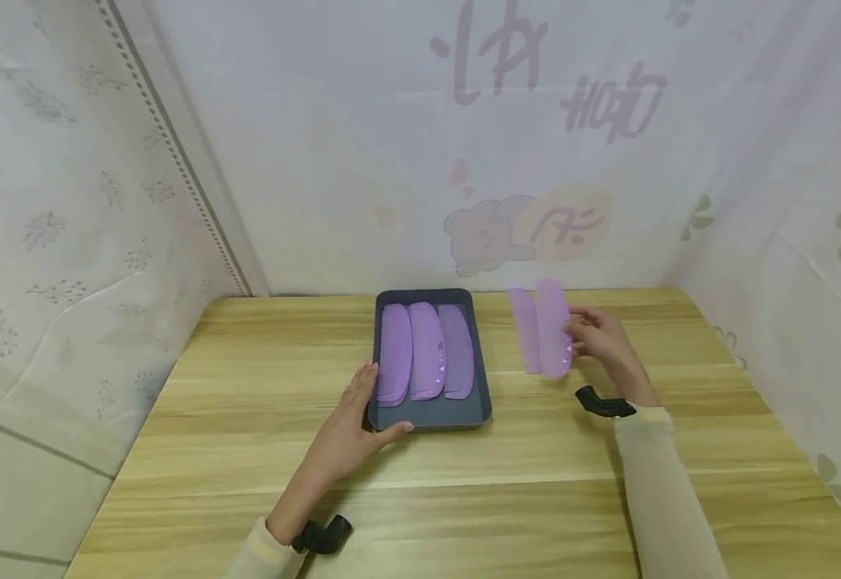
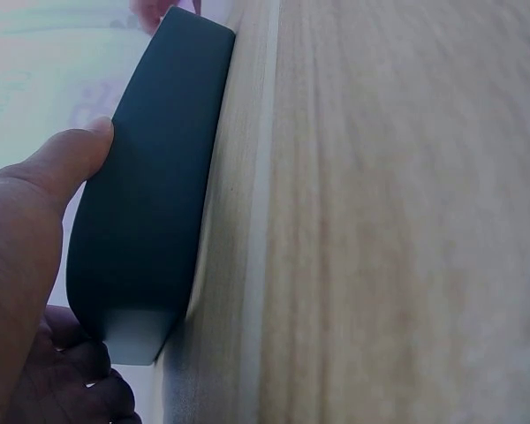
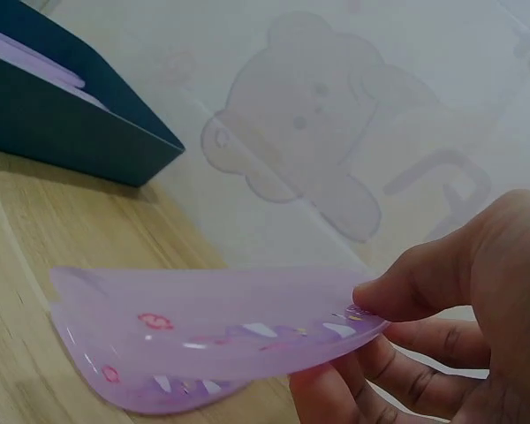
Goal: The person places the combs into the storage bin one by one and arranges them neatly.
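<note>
A dark grey tray (image 1: pixel 431 414) holds several purple combs (image 1: pixel 395 350) in three side-by-side places; the left place shows a doubled edge. My left hand (image 1: pixel 351 434) rests at the tray's near-left corner, thumb on the near rim, fingers along the left wall. To the right of the tray, my right hand (image 1: pixel 601 342) pinches a translucent purple comb (image 1: pixel 554 330) by its gem-decorated edge, thumb above and fingers below. A second translucent comb (image 1: pixel 524 331) shows just left of it; whether it is held too or lies on the table, I cannot tell.
The tray stands on a wood-grain table (image 1: pixel 247 386) near its back edge. A pale printed curtain (image 1: pixel 348 161) hangs behind, with more fabric at both sides. Each wrist wears a black mount (image 1: pixel 601 404).
</note>
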The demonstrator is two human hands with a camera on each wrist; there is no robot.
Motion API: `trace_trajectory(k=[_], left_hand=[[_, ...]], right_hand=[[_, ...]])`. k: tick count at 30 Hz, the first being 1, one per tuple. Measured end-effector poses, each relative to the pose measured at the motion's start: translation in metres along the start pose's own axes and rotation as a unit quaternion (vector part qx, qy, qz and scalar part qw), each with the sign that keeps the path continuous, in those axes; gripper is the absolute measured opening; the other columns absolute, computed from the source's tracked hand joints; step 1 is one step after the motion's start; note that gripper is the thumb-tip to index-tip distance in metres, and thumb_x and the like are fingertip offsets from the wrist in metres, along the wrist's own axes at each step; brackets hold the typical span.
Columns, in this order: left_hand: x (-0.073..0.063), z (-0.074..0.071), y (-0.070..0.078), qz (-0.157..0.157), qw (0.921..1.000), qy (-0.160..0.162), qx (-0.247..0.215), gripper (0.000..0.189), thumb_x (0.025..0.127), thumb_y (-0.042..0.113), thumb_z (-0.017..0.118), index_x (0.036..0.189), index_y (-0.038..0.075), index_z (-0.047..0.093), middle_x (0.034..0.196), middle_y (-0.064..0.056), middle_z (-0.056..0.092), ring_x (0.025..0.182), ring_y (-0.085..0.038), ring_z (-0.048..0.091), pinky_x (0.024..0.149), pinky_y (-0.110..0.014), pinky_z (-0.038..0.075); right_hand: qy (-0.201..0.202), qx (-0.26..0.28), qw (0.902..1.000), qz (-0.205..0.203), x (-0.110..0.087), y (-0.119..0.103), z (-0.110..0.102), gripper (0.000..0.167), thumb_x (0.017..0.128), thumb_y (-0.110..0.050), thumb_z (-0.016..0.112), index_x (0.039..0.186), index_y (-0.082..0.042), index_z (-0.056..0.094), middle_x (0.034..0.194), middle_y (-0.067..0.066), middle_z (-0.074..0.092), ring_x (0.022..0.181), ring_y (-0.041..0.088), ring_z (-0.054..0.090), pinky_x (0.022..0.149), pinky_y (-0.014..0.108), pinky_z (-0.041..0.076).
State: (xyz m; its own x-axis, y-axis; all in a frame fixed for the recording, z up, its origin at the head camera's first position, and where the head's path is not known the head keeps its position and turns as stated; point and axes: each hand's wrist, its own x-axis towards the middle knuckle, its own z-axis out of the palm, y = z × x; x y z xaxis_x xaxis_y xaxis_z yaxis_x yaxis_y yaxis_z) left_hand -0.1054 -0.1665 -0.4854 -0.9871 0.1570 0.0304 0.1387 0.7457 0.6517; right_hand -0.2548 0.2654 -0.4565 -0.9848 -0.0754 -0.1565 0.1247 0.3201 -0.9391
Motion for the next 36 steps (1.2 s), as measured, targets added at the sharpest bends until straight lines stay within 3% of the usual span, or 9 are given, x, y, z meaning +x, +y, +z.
trace_trajectory(k=[13, 22, 36], left_hand=[[0.001, 0.000, -0.001, -0.004, 1.0000, -0.004, 0.001, 0.122, 0.080, 0.080, 0.066, 0.166, 0.014, 0.011, 0.175, -0.005, 0.009, 0.162, -0.028, 0.010, 0.130, -0.056, 0.019], [0.001, -0.001, -0.001, -0.007, 0.9999, -0.008, 0.002, 0.122, 0.080, 0.080, 0.066, 0.166, 0.013, 0.011, 0.175, -0.005, 0.009, 0.162, -0.029, 0.010, 0.130, -0.056, 0.018], [0.001, -0.001, -0.001, -0.011, 0.9999, -0.008, 0.005, 0.121, 0.080, 0.079, 0.066, 0.166, 0.015, 0.010, 0.175, -0.005, 0.009, 0.162, -0.027, 0.010, 0.131, -0.052, 0.016]], right_hand=[[-0.016, 0.000, 0.9997, -0.019, 0.000, -0.009, 0.019, 0.051, 0.103, -0.013, 0.058, 0.151, -0.001, 0.045, 0.110, 0.003, 0.065, 0.083, 0.007, 0.068, 0.069, 0.027, 0.063], [-0.021, 0.006, 0.9995, -0.022, 0.001, -0.013, 0.035, 0.051, 0.103, -0.012, 0.058, 0.151, -0.001, 0.045, 0.123, 0.018, 0.062, 0.086, 0.010, 0.067, 0.071, 0.028, 0.064], [-0.030, 0.010, 0.9994, -0.014, 0.001, -0.021, 0.054, 0.053, 0.103, -0.013, 0.058, 0.152, -0.003, 0.044, 0.122, 0.017, 0.060, 0.082, 0.016, 0.067, 0.072, 0.028, 0.063]])
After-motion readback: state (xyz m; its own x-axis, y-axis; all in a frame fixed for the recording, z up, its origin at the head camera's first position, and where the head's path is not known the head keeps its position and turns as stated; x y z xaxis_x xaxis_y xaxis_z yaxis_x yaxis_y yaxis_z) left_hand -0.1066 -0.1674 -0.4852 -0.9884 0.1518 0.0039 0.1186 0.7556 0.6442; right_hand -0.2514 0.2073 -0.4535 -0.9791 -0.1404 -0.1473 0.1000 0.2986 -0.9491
